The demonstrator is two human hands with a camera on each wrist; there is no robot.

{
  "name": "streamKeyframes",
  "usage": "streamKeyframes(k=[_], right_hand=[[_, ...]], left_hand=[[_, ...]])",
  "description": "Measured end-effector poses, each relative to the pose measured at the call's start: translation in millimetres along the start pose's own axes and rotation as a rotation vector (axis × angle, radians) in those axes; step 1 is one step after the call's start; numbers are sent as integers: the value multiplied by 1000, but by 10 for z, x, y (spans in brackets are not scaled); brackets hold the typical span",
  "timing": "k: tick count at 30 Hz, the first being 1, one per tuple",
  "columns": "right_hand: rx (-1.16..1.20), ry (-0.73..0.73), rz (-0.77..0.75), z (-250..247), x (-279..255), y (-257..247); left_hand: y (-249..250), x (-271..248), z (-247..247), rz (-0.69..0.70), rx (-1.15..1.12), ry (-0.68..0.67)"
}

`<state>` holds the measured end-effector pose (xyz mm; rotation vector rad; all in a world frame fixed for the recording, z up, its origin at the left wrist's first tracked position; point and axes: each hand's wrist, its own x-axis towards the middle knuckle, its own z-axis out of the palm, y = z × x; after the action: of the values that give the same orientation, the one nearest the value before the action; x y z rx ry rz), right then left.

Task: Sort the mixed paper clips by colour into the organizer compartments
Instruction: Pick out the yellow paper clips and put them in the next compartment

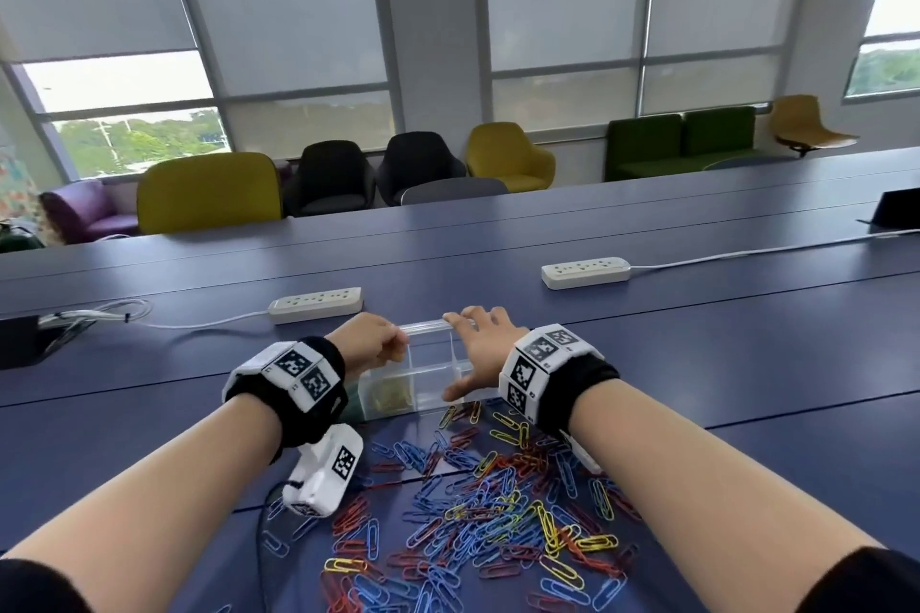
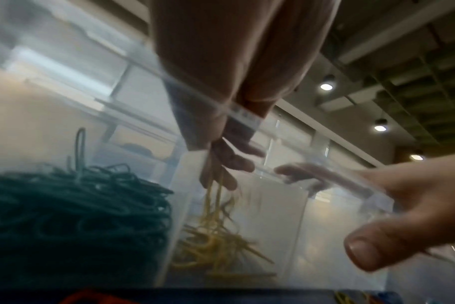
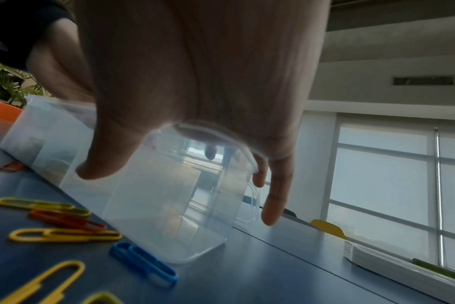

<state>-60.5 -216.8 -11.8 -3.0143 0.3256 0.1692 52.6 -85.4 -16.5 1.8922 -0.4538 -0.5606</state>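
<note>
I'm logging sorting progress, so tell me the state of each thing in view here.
organizer: upright on the table, open-topped, steadied by both hands.
green clips: piled in one compartment.
yellow clips: in the next compartment, some dropping.
left hand: fingers curled, over the organizer.
right hand: spread across the organizer's end.
mixed clips: loose, unsorted on the table.

Left hand [image 2: 216, 115] reaches down into the clear organizer [image 2: 286, 216], fingers [image 2: 218, 176] right over a loose heap of yellow clips [image 2: 216, 242]. Next compartment on the left is stuffed with green clips [image 2: 75, 216]. Right hand [image 2: 403, 207] grips the far end.
</note>
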Motion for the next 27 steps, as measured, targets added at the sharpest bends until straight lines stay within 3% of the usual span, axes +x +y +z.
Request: streamKeyframes(k=[7,12,14,16,18,22,24,27], right_hand=[[-7,-2,6,27,52,15],[-27,-51,5,-34,21,60],[-56,83,-43,-155,-86,63],[-116,328,-142,-267,-278,45],[-88,390,-234,-306,-480,48],[-131,68,-219,-115,-656,47],[-203,-6,-185,-9,-570,27],[-227,-41,-158,84,-387,19]], left_hand=[[62,-131,-93,122,317,-43],[216,-327,-169,388,641,150],[296,-445,-183,524,689,279],[375,-614,-175,607,723,318],[401,-770,-127,595,802,170],[227,-794,92,322,1012,-257],[139,-701,228,247,1091,-294],[108,-635,427,261,1253,-238]])
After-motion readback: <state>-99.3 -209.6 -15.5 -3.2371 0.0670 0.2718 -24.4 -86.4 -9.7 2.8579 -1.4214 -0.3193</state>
